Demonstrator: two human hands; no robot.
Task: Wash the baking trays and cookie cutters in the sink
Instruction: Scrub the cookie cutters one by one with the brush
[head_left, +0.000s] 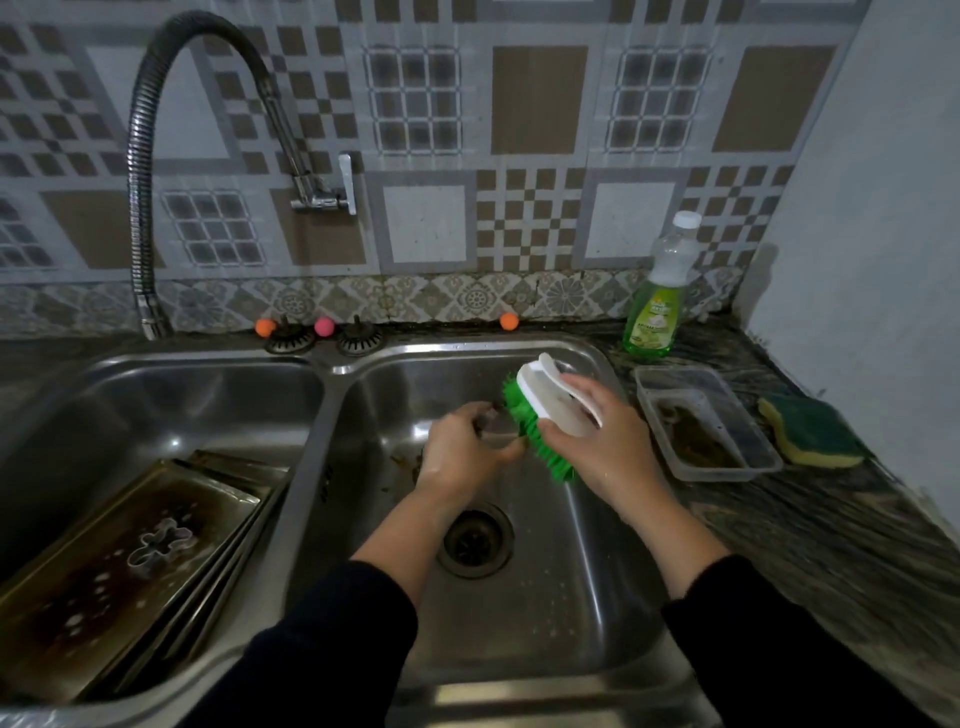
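Observation:
Over the right sink basin (571, 597), my left hand (462, 452) pinches a small metal cookie cutter (493, 423), mostly hidden by the fingers. My right hand (597, 436) grips a white-handled scrub brush (545, 400), and its green bristles press against the cutter. In the left basin (156, 384) a stack of dark, greasy baking trays (119, 571) leans at an angle. A flower-shaped cookie cutter (161, 543) lies on the top tray among soap suds.
A flexible metal tap (143, 171) arcs from the wall down toward the left basin. On the counter at the right stand a green dish-soap bottle (657, 312), a clear plastic container (706, 421) and a yellow-green sponge (810, 431). The drain (475, 540) is open.

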